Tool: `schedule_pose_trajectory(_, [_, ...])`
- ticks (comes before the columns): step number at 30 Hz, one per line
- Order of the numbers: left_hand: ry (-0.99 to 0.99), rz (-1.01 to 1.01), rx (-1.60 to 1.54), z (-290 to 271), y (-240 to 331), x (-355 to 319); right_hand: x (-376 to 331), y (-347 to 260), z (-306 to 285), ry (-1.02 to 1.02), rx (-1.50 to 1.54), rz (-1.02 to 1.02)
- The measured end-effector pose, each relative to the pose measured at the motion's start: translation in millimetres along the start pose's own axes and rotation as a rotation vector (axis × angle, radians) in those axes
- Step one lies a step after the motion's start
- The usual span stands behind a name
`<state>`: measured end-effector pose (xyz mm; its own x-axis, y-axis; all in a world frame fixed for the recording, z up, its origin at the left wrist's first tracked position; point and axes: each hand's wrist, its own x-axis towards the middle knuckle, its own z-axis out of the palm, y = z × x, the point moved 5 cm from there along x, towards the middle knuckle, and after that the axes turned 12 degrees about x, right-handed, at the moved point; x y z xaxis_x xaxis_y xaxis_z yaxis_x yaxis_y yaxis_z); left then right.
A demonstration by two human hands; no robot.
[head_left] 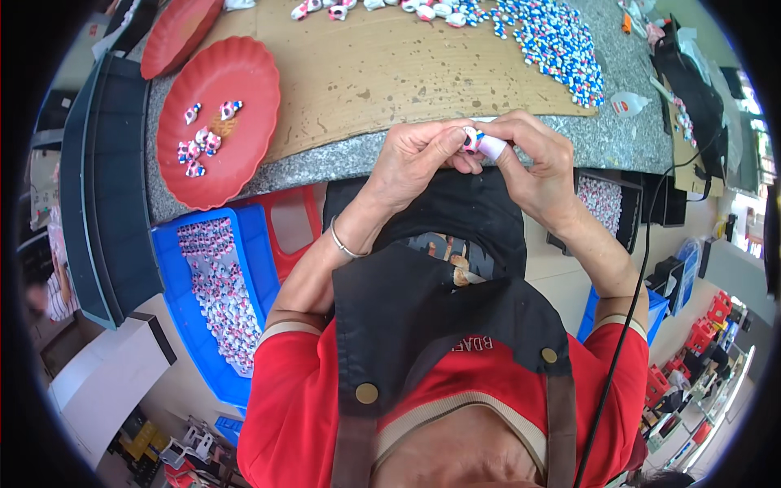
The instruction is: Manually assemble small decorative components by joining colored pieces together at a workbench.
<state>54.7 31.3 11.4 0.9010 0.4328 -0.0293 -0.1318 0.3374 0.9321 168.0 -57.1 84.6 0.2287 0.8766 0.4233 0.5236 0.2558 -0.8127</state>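
as hands (411, 159) (540, 167) meet, small figure (471, 141) seems pinched between them.

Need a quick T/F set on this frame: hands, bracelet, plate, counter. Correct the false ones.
1. The left hand and right hand are both on one small figurine. True.
2. The metal bracelet is on the right forearm. False: it is on the left forearm.
3. A heap of blue-and-white pieces lies right of the plates. True.
4. The nearer red scalloped plate is empty. False: several pink-and-white figurines lie in it.
5. A translucent bottle lies left of the cardboard. False: it is to the right.
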Motion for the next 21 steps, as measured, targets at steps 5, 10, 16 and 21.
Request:
schedule_pose_trajectory(5, [0.103, 0.033, 0.351, -30, 24, -10, 19, 12, 21, -0.157, 0.185, 0.097])
schedule_pose_trajectory(10, [0.552, 0.133, 0.8, -107, 86, -63, 29, 18, 2, -0.057, 0.111, 0.159])
schedule_pose_trajectory(16, [0.723, 0.254, 1.771, -134, 148, -99, 39, -58, -68, 0.097, 0.182, -0.218])
schedule_pose_trajectory(21, [0.358, 0.992, 0.945, -43, 235, -114, 50, -131, -35, 0.1, 0.415, -0.462])
